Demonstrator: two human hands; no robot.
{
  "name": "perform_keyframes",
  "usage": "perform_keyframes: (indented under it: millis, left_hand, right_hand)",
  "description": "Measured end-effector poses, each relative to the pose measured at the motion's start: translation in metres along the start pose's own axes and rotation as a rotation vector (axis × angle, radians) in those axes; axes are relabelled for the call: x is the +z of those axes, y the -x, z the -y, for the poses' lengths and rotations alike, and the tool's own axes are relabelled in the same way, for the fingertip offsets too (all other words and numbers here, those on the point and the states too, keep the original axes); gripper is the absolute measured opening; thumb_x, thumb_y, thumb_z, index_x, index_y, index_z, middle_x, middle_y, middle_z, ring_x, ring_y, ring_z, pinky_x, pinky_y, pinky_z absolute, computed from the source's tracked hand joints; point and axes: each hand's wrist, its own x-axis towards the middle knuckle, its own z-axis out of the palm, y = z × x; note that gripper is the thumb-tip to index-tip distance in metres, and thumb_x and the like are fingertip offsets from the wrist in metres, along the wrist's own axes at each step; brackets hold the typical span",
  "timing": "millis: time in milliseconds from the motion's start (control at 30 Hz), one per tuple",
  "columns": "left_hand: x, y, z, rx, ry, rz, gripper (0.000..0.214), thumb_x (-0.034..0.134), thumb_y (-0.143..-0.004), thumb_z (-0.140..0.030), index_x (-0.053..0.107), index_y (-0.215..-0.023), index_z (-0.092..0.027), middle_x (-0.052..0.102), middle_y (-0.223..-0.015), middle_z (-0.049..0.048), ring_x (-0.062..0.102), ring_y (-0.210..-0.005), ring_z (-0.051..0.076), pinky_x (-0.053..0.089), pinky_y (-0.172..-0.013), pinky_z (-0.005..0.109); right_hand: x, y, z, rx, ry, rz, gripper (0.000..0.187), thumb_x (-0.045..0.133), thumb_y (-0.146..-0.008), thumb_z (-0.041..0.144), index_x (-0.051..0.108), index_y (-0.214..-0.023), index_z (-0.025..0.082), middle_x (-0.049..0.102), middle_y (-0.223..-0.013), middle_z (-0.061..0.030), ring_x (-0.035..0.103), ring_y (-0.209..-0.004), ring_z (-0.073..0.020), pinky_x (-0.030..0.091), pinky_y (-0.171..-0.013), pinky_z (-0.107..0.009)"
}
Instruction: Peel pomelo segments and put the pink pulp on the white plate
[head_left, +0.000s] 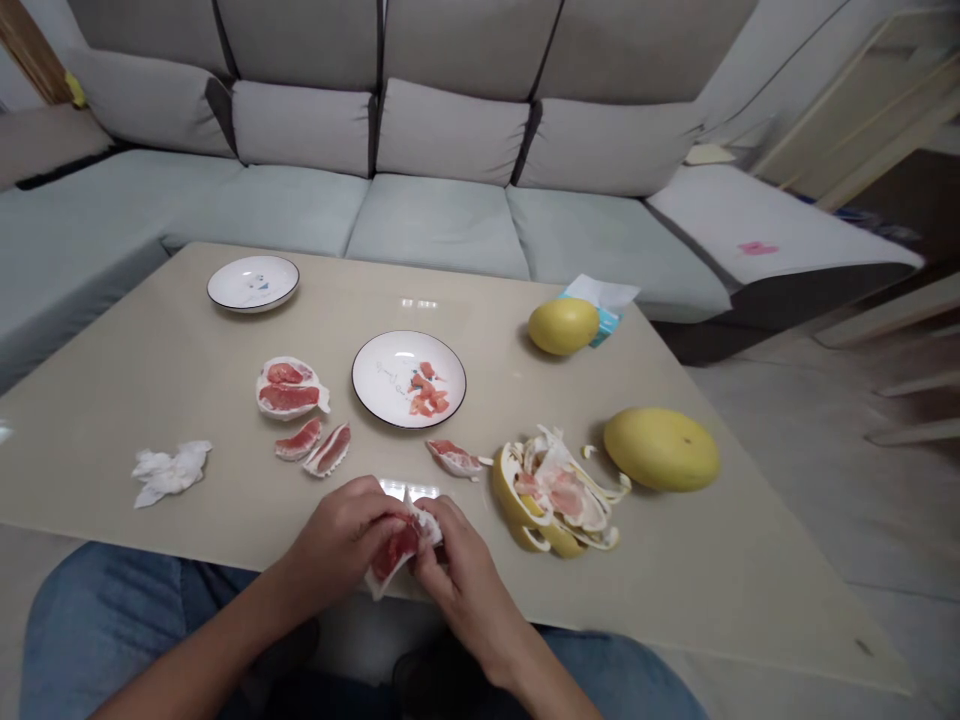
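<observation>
Over the table's near edge, both my hands grip one pomelo segment (397, 552) with red flesh and white membrane. The fingers of my left hand (346, 535) are closed on its left side. My right hand (459, 565) pinches the white membrane on the other side. Just beyond my hands lies a single pomelo wedge (456, 458). To the left are two loose segments (328, 450) and a larger peeled chunk of pomelo (289, 388). A white plate (382, 385) with a dark rim holds small pieces of red flesh (429, 395).
Yellow peel with membrane scraps (555, 500) is heaped right of my hands. One whole pomelo (661, 448) lies beyond it, another (564, 326) beside a tissue pack (606, 325). A second plate (253, 284) stands far left; crumpled tissue (172, 470) lies near left. A sofa (442, 215) borders the table.
</observation>
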Motion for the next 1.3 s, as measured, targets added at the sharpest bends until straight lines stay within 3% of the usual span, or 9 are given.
perform_keyframes:
  millis: [200, 333, 433, 633, 800, 1000, 1167, 1233, 1300]
  left_hand:
    - [-0.015, -0.013, -0.001, -0.157, 0.124, 0.173, 0.018, 0.059, -0.084, -0.016, 0.076, -0.087, -0.021, 0.066, -0.082, 0.003, 0.064, -0.079, 0.016, 0.048, -0.074, 0.026]
    - [-0.018, -0.017, 0.0, -0.244, 0.264, 0.223, 0.017, 0.061, -0.08, -0.015, 0.077, -0.086, -0.02, 0.066, -0.085, 0.003, 0.065, -0.079, 0.015, 0.049, -0.073, 0.024]
    - [-0.017, -0.016, 0.003, -0.283, 0.359, 0.225, 0.016, 0.062, -0.08, -0.017, 0.077, -0.086, -0.019, 0.067, -0.086, 0.0031, 0.065, -0.077, 0.015, 0.049, -0.072, 0.023]
    - [-0.009, -0.009, 0.013, -0.328, 0.473, 0.106, 0.013, 0.065, -0.078, -0.02, 0.076, -0.085, -0.016, 0.07, -0.085, 0.0046, 0.065, -0.079, 0.017, 0.05, -0.074, 0.024]
    - [-0.005, -0.006, 0.011, -0.333, 0.448, 0.058, 0.013, 0.065, -0.079, -0.021, 0.075, -0.085, -0.017, 0.071, -0.088, 0.0056, 0.067, -0.083, 0.018, 0.051, -0.076, 0.026]
    - [-0.003, -0.008, 0.002, -0.266, 0.259, 0.133, 0.015, 0.061, -0.082, -0.022, 0.075, -0.088, -0.021, 0.07, -0.091, 0.0046, 0.065, -0.085, 0.018, 0.05, -0.079, 0.028]
    - [-0.002, -0.015, 0.006, -0.356, 0.41, 0.07, 0.018, 0.059, -0.083, -0.028, 0.07, -0.089, -0.015, 0.071, -0.087, 0.0063, 0.066, -0.075, 0.018, 0.052, -0.07, 0.027]
    - [-0.007, -0.026, 0.009, -0.323, 0.327, 0.04, 0.021, 0.056, -0.086, -0.031, 0.068, -0.091, -0.014, 0.072, -0.087, 0.0066, 0.065, -0.069, 0.017, 0.053, -0.066, 0.027]
    - [-0.015, -0.045, 0.012, -0.219, 0.086, -0.01, 0.024, 0.052, -0.087, -0.03, 0.07, -0.093, -0.015, 0.073, -0.084, 0.0061, 0.065, -0.068, 0.017, 0.053, -0.066, 0.028]
  right_hand:
    - [-0.008, -0.001, 0.003, 0.063, -0.067, 0.099, 0.011, 0.045, -0.093, 0.023, 0.055, -0.097, 0.02, 0.056, -0.09, -0.0035, 0.054, -0.081, -0.0176, 0.044, -0.074, -0.028]
    - [-0.011, -0.002, 0.007, 0.1, -0.147, 0.126, 0.014, 0.045, -0.094, 0.029, 0.055, -0.091, 0.02, 0.057, -0.087, -0.0032, 0.055, -0.077, -0.0167, 0.046, -0.069, -0.026]
    - [-0.01, -0.003, 0.005, 0.118, -0.21, 0.123, 0.017, 0.046, -0.094, 0.034, 0.056, -0.09, 0.02, 0.058, -0.086, -0.0031, 0.056, -0.074, -0.016, 0.047, -0.066, -0.025]
    - [-0.007, 0.0, -0.002, 0.171, -0.345, 0.132, 0.027, 0.041, -0.096, 0.043, 0.054, -0.098, 0.02, 0.057, -0.08, -0.0015, 0.056, -0.06, -0.0135, 0.048, -0.057, -0.025]
    - [-0.007, 0.0, -0.004, 0.157, -0.179, 0.081, 0.022, 0.043, -0.096, 0.037, 0.055, -0.103, 0.02, 0.058, -0.088, -0.0037, 0.057, -0.068, -0.0151, 0.047, -0.062, -0.026]
    - [-0.005, -0.001, -0.004, 0.149, -0.03, 0.041, 0.015, 0.046, -0.094, 0.03, 0.057, -0.098, 0.02, 0.058, -0.087, -0.0036, 0.055, -0.078, -0.0175, 0.044, -0.068, -0.027]
    - [-0.006, 0.0, -0.005, 0.158, -0.045, 0.033, 0.016, 0.046, -0.095, 0.031, 0.057, -0.098, 0.02, 0.058, -0.086, -0.0024, 0.053, -0.076, -0.0168, 0.042, -0.067, -0.026]
    - [-0.006, -0.001, -0.005, 0.147, -0.04, 0.023, 0.017, 0.045, -0.095, 0.031, 0.057, -0.096, 0.02, 0.059, -0.086, -0.0024, 0.053, -0.076, -0.0165, 0.042, -0.067, -0.026]
    - [-0.006, -0.002, -0.006, 0.153, -0.038, 0.017, 0.017, 0.045, -0.095, 0.032, 0.058, -0.096, 0.019, 0.059, -0.086, -0.0022, 0.053, -0.074, -0.0162, 0.042, -0.067, -0.026]
